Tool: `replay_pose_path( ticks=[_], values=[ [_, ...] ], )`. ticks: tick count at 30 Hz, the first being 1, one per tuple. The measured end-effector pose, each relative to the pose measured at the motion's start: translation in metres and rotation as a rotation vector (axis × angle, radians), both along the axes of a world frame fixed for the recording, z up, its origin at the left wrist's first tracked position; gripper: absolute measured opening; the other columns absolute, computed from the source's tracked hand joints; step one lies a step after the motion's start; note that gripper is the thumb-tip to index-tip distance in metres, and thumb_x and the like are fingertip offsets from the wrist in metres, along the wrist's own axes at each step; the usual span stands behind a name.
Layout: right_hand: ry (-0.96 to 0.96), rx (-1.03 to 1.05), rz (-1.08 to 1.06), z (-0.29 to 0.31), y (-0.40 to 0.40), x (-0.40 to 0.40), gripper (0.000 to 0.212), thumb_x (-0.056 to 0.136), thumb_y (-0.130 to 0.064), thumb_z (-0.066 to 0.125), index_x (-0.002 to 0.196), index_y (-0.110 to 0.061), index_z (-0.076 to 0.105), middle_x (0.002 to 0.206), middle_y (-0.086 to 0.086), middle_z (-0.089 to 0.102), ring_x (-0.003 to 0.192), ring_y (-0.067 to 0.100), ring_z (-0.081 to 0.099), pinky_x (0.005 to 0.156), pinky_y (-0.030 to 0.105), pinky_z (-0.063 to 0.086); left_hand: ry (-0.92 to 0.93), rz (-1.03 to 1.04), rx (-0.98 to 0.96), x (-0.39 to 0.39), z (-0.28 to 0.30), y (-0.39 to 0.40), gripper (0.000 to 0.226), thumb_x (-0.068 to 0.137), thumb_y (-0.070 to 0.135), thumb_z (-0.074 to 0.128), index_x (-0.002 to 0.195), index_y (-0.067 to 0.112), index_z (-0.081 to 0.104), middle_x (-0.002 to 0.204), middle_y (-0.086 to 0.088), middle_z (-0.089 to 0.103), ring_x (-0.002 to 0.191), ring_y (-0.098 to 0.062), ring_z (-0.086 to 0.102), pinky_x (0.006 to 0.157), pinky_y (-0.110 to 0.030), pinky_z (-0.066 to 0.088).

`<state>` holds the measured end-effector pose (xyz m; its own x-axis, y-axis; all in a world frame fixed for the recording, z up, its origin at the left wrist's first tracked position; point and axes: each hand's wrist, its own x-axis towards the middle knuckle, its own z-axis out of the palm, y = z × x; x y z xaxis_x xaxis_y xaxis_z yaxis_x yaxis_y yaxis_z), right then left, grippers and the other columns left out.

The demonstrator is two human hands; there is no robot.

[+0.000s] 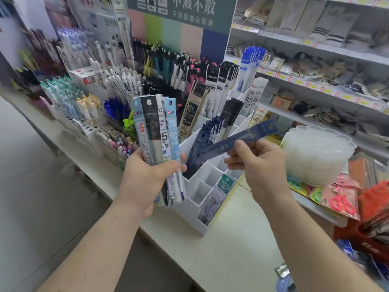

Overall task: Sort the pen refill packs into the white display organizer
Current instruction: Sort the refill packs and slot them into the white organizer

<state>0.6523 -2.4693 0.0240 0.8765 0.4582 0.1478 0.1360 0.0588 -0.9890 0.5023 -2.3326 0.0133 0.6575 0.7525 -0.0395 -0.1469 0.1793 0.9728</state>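
Two hands worked above the bench (231, 239): left hand (145, 182) gripped a fanned bundle of refill packs (155, 133) upright, right hand (256, 163) pinched one dark blue pack (237, 140) near its lower end, tilted over the white display organizer (202, 186). Packs looked light, thin, slick and bendy, so best pinched mid-length, flat-sided. Several organizer slots already held packs; front ones sat mostly vacant.

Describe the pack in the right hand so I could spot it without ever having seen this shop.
Find the white organizer on the counter, its stepped slots partly filled with refill packs. Just above its front slots the right hand pinches one long, slim dark blue pack. Unlike the upright bundle in the left hand and the packs standing in slots, it lies slanted in mid-air, alone.
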Motion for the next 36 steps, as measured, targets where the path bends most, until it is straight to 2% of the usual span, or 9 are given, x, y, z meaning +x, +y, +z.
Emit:
replay_pose_path(
  ticks=[5, 8, 13, 17, 22, 25, 28, 32, 36],
  values=[
    [-0.289, -0.275, 0.034, -0.005, 0.025, -0.01, 0.017, 0.091, -0.011, 0.068, 0.075, -0.007, 0.072, 0.063, 0.01, 0.067, 0.052, 0.017, 0.064, 0.058, 0.041, 0.059, -0.012, -0.004, -0.02, -0.006, -0.002, 0.003, 0.048, 0.06, 0.007, 0.07, 0.108, 0.01, 0.066, 0.086, -0.008, 0.077, 0.077, -0.024, 0.074, 0.07, -0.037, 0.06],
    [-0.471, -0.489, 0.074, -0.015, 0.038, -0.013, 0.037, 0.087, -0.018, 0.07, 0.053, -0.021, 0.057, 0.046, -0.008, 0.052, 0.05, 0.009, 0.049, 0.052, 0.018, 0.04, -0.018, 0.001, -0.01, -0.008, -0.003, 0.004, 0.048, 0.061, 0.007, 0.07, 0.108, 0.007, 0.067, 0.089, -0.01, 0.077, 0.078, -0.027, 0.074, 0.072, -0.039, 0.061],
    [-0.516, -0.769, 0.152, -0.023, 0.045, -0.021, 0.025, 0.083, -0.029, 0.072, 0.065, -0.017, 0.063, 0.055, -0.005, 0.053, 0.062, 0.02, 0.051, 0.055, 0.029, 0.036, -0.035, -0.045, -0.013, -0.007, 0.0, -0.002, 0.041, 0.059, 0.005, 0.068, 0.1, 0.008, 0.068, 0.084, -0.011, 0.076, 0.075, -0.026, 0.073, 0.066, -0.035, 0.06],
    [-0.38, -0.571, 0.028, -0.02, 0.028, -0.018, 0.04, 0.076, -0.035, 0.081, 0.054, -0.016, 0.054, 0.046, -0.009, 0.047, 0.046, 0.006, 0.04, 0.047, 0.023, 0.032, -0.016, -0.173, -0.011, -0.003, 0.004, -0.015, 0.051, 0.047, 0.012, 0.08, 0.097, 0.013, 0.07, 0.091, -0.014, 0.076, 0.083, -0.031, 0.074, 0.072, -0.039, 0.061],
    [0.007, -0.1, 0.02, 0.01, -0.016, -0.022, 0.036, 0.086, -0.027, 0.075, 0.065, -0.004, 0.059, 0.05, -0.003, 0.042, 0.045, 0.01, 0.035, 0.048, 0.025, 0.031, 0.001, -0.396, -0.08, 0.014, 0.002, -0.036, 0.043, 0.062, 0.004, 0.07, 0.105, 0.009, 0.068, 0.09, -0.011, 0.077, 0.079, -0.027, 0.075, 0.068, -0.033, 0.06],
    [0.021, -0.091, 0.145, 0.019, -0.038, -0.035, 0.021, 0.086, -0.013, 0.076, 0.07, -0.008, 0.064, 0.052, -0.007, 0.053, 0.045, 0.006, 0.045, 0.045, 0.015, 0.038, 0.019, -0.526, -0.121, 0.028, 0.001, -0.052, 0.042, 0.066, 0.004, 0.069, 0.107, 0.006, 0.068, 0.089, -0.011, 0.075, 0.082, -0.027, 0.074, 0.069, -0.031, 0.058],
    [-0.009, -0.15, 0.078, 0.014, -0.054, -0.032, 0.015, 0.083, -0.001, 0.074, 0.07, -0.001, 0.067, 0.055, -0.003, 0.057, 0.05, 0.008, 0.047, 0.048, 0.014, 0.04, 0.029, -0.58, -0.192, 0.043, -0.008, -0.062, 0.043, 0.065, 0.003, 0.068, 0.108, 0.008, 0.069, 0.093, -0.017, 0.074, 0.085, -0.029, 0.073, 0.07, -0.036, 0.059],
    [0.08, -0.157, -0.046, 0.007, -0.075, -0.022, 0.019, 0.089, -0.002, 0.068, 0.071, -0.007, 0.065, 0.061, 0.0, 0.061, 0.06, 0.013, 0.056, 0.057, 0.022, 0.045, 0.06, -0.67, -0.343, 0.06, -0.014, -0.071, 0.05, 0.068, 0.003, 0.069, 0.117, 0.01, 0.068, 0.111, -0.022, 0.072, 0.101, -0.041, 0.07, 0.077, -0.044, 0.062],
    [0.261, -0.055, -0.201, 0.001, -0.087, -0.014, 0.019, 0.1, -0.009, 0.052, 0.082, -0.012, 0.057, 0.068, 0.006, 0.058, 0.071, 0.029, 0.058, 0.067, 0.039, 0.048, 0.091, -0.745, -0.327, 0.074, -0.018, -0.081, 0.036, 0.075, -0.006, 0.066, 0.109, 0.005, 0.065, 0.101, -0.013, 0.076, 0.088, -0.027, 0.075, 0.073, -0.037, 0.062]
  ],
)
